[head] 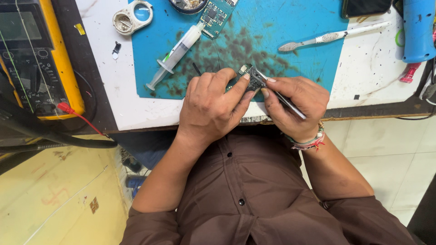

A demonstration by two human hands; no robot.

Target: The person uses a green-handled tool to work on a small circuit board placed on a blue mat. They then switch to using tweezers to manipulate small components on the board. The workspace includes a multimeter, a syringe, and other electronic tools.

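My left hand (212, 106) pinches a small dark circuit board (250, 79) at the near edge of a stained blue work mat (272, 31). My right hand (295, 106) grips metal tweezers (278, 94), whose tips rest on the top of the board. Both hands sit close together, touching over the board, above the table's front edge. Most of the board is hidden by my fingers.
A clear syringe (177, 52) and a green circuit board (215, 16) lie on the mat's left. A white toothbrush (331, 37) lies on the right, a blue tool (418, 29) far right. A yellow multimeter (36, 59) with a red lead stands left. A magnifier loupe (132, 17) lies at top.
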